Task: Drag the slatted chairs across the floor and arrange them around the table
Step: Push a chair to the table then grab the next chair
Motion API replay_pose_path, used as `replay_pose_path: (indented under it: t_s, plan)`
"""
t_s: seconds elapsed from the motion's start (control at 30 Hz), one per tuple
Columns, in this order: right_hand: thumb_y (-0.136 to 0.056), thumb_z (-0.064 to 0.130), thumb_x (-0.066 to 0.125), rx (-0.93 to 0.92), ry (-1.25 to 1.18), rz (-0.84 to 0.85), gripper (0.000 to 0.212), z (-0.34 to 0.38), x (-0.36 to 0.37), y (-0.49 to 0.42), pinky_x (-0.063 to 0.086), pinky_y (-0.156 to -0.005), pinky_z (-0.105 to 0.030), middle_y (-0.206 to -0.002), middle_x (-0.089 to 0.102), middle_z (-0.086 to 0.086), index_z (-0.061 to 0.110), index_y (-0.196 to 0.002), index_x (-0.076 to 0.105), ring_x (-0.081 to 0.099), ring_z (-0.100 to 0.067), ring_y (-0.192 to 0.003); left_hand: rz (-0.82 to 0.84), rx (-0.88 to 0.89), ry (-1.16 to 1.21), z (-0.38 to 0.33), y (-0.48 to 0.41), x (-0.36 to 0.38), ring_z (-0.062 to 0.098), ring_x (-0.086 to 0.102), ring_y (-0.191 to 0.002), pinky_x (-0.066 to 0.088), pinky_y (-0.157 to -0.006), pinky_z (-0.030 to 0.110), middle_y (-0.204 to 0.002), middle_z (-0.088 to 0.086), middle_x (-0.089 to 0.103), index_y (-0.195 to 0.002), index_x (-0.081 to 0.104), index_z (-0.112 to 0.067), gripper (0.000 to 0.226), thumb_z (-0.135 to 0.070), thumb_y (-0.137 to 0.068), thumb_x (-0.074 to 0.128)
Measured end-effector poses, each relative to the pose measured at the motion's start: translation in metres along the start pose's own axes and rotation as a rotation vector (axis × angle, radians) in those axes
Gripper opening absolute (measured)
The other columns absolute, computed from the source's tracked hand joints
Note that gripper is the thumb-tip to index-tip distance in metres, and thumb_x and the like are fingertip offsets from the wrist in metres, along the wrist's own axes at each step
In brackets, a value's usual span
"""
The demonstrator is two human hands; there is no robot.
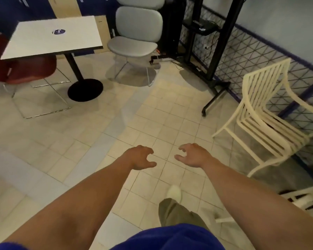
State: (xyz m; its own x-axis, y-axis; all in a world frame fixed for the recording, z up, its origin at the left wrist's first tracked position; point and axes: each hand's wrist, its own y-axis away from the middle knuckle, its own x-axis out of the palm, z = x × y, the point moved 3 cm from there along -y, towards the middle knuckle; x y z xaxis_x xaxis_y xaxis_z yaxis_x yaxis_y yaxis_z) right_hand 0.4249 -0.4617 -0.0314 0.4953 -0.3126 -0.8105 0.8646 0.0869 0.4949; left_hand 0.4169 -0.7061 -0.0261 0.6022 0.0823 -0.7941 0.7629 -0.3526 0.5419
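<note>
A cream slatted chair (267, 112) with curved armrests stands at the right, beside the wire-mesh railing. The white square table (52, 38) on a black pedestal base sits at the upper left. Both of my arms reach forward over the tiled floor. My left hand (141, 157) and my right hand (192, 156) hover side by side with fingers loosely curled, and neither holds anything. The chair is about a hand's reach to the right of my right hand, and neither hand touches it. Part of another cream slatted chair (304, 197) shows at the lower right edge.
A dark red chair (25, 71) is tucked under the table's left side. A grey padded chair (135, 42) stands right of the table. A black wheeled stand (215, 51) with cables is at the upper right. Open tiled floor lies between me and the table.
</note>
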Motion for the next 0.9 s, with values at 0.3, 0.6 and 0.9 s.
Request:
replay_pose_path:
  t_s: [0.3, 0.6, 0.9]
  plan:
    - [-0.085, 0.071, 0.054, 0.053, -0.071, -0.021, 0.073, -0.065, -0.078, -0.129, 0.047, -0.101, -0.039, -0.141, 0.056, 0.000, 0.027, -0.142, 0.051, 0.054, -0.023, -0.125, 0.040, 0.036, -0.057, -0.025, -0.152, -0.083, 0.020, 0.046, -0.137, 0.040, -0.110, 0.040, -0.151, -0.001, 0.049, -0.149, 0.045, -0.026, 0.069, -0.061, -0.091, 0.059]
    - [-0.086, 0.070, 0.055, 0.126, -0.135, -0.035, 0.073, -0.120, -0.172, -0.236, 0.047, -0.101, -0.040, -0.138, 0.057, -0.001, 0.024, -0.143, 0.051, 0.053, -0.022, -0.124, 0.047, 0.149, -0.057, -0.059, -0.299, -0.188, 0.019, 0.045, -0.136, 0.037, -0.111, 0.036, -0.146, -0.002, 0.055, -0.146, 0.050, -0.024, 0.063, -0.055, -0.093, 0.063]
    - [-0.082, 0.073, 0.057, 0.372, -0.285, -0.100, 0.073, -0.170, -0.223, -0.356, 0.046, -0.105, -0.040, -0.137, 0.058, 0.001, 0.028, -0.139, 0.054, 0.056, -0.022, -0.123, 0.149, 0.330, -0.181, -0.079, -0.483, -0.279, 0.021, 0.047, -0.135, 0.037, -0.112, 0.038, -0.150, -0.001, 0.051, -0.148, 0.047, -0.024, 0.065, -0.054, -0.093, 0.063]
